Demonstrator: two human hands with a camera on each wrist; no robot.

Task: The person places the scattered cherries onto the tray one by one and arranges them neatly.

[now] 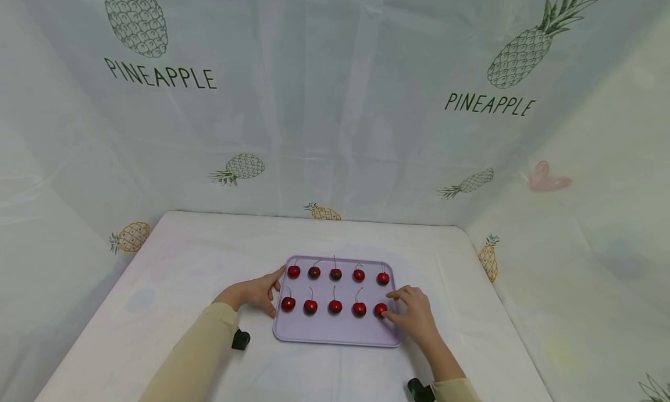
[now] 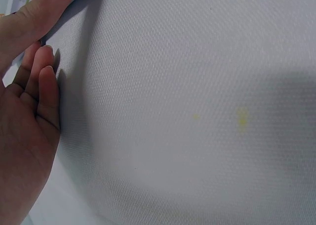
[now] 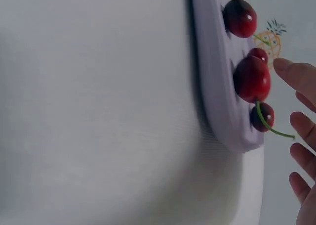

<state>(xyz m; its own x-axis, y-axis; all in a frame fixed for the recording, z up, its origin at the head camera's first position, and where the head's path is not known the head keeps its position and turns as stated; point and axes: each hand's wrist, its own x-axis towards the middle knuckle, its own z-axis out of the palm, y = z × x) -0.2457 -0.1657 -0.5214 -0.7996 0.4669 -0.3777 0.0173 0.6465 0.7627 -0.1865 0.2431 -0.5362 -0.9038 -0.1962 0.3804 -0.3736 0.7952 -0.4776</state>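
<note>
Several red cherries (image 1: 335,306) with stems lie in two rows on a light purple tray (image 1: 324,333). My left hand (image 1: 257,291) rests against the tray's left edge, its index finger by the upper corner and its thumb lower down. In the left wrist view its thumb lies on the rim. At the front row's right end, my right hand (image 1: 417,316) reaches over the tray's right side with fingers spread. Its thumb is beside the end cherry (image 3: 253,79). A small gap shows between thumb and cherry in the right wrist view, and that cherry's green stem points toward the fingers.
A white cloth-covered table (image 1: 188,262) bears the tray. Behind it and at both sides hangs a pale curtain (image 1: 335,99) printed with pineapples. Black devices (image 1: 241,340) show by both wrists.
</note>
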